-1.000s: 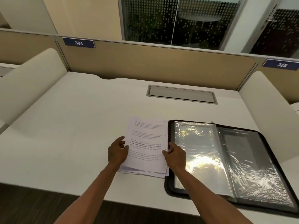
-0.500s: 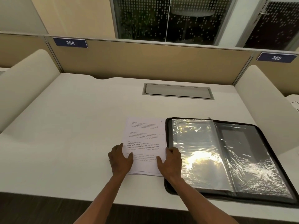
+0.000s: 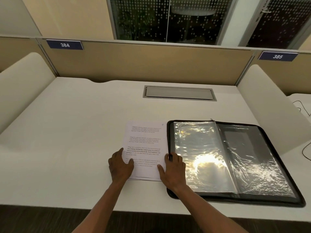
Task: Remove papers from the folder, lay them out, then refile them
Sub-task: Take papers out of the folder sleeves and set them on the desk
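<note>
Both hands rest on a stack of papers beside an open folder.

The papers lie near the bench's front edge, just beside the black folder, whose clear sleeves lie open toward the bench's right side. The left hand presses the stack's left edge, fingers straight; the right hand lies flat across its right edge and the folder's rim, fingers spread.

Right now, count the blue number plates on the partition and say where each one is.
2. The blue number plate marked 384 sits at the partition's upper left; the blue number plate marked 385 at the upper right. Others may lie outside view.
</note>
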### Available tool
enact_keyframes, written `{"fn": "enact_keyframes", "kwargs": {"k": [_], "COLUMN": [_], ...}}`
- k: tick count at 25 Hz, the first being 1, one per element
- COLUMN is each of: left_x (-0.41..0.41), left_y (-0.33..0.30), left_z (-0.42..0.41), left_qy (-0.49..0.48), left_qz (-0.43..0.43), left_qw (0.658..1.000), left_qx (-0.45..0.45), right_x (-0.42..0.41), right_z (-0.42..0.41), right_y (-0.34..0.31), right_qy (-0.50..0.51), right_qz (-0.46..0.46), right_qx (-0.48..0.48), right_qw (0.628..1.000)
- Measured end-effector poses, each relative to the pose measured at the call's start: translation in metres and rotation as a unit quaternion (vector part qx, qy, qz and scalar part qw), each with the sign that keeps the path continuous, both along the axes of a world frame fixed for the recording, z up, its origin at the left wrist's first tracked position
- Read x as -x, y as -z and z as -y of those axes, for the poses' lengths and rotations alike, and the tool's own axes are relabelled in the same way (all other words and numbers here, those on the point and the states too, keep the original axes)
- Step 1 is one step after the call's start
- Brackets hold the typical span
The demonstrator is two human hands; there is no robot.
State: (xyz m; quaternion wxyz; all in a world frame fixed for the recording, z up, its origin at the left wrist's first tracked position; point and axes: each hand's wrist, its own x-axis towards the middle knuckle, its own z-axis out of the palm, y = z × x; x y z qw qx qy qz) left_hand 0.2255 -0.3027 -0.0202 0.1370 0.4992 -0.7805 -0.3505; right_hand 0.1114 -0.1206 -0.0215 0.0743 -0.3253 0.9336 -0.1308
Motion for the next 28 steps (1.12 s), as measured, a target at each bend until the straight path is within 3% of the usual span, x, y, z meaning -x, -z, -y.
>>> {"fn": "enact_keyframes", "kwargs": {"k": [13, 18, 24, 28], "left_x": [-0.008, -0.008, -0.008, -0.007], "left_y": [0.003, -0.001, -0.006, -0.001], "left_z": [-0.009, -0.012, -0.012, -0.016], "left_qy": [0.021, 0.030, 0.047, 0.093], "left_qz": [0.001, 0.006, 0.000, 0.012], "left_qw": [1.000, 0.999, 0.998, 0.995], "left_qx": [0.007, 0.008, 0.036, 0.037], "right_x": [-0.004, -0.010, -0.007, -0.005], "right_z": [-0.006, -0.010, -0.015, -0.019], "right_y": [-0.007, -0.002, -0.016, -0.018], "right_qy": [0.011, -0.039, 0.009, -0.060], "right_qz": [0.023, 0.013, 0.062, 0.054], "right_qx": [-0.009, -0.044, 0.069, 0.015], "right_qw": [1.000, 0.998, 0.996, 0.997]}}
